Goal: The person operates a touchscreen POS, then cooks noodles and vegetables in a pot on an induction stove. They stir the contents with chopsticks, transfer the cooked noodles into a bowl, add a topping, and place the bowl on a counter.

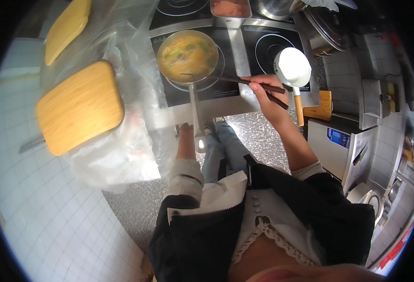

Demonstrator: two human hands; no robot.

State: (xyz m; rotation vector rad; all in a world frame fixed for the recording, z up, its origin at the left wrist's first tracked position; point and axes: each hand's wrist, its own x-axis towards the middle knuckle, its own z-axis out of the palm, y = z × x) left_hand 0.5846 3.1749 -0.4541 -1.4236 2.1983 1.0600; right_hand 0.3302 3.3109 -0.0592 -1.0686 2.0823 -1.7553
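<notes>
My right hand point(272, 101) is closed around a pair of dark chopsticks point(276, 99). Their far ends reach left to the near rim of a long-handled metal pan point(193, 101) on the left cooktop. Orange-yellow soup point(188, 54) with green pieces fills the pan, somewhat blurred. My left hand point(185, 129) is low beside the pan's handle, at the counter's front edge; its fingers are hidden, so whether it touches anything does not show. Right of my right hand, a white saucepan point(293, 66) with a wooden handle stands on the right cooktop.
Two wooden cutting boards point(81, 107) lie at left on clear plastic sheeting point(138, 94). At the back, a metal container point(231, 21) holds pinkish food, beside a round metal pot point(275, 8). A white cabinet point(327, 141) stands at right. The cooktops' metal front edge point(225, 109) lies before me.
</notes>
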